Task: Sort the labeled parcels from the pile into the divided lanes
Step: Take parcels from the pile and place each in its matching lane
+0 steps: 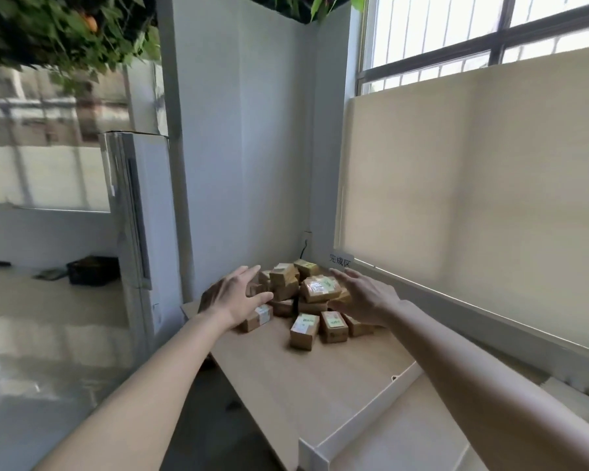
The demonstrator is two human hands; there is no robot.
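Left hand [233,295] and right hand [366,297]: fingers spread, holding nothing | pile of parcels [303,294]: on table [320,379] between both hands, by wall | white divider [371,411]: nearer | risk: reaching in may topple stacked boxes off the edge.

Bright window [456,25] daylight, perhaps overexposed.

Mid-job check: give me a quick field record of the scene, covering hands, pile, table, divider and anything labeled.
left hand: open, fingers spread, reaching at the pile's left side, holding nothing
right hand: open, reaching at the pile's right side, holding nothing
parcel pile: small brown cardboard boxes with labels, heaped at the table's far end
table: light wood top
divider: white strip across the near table
sign: Chinese characters, behind the pile
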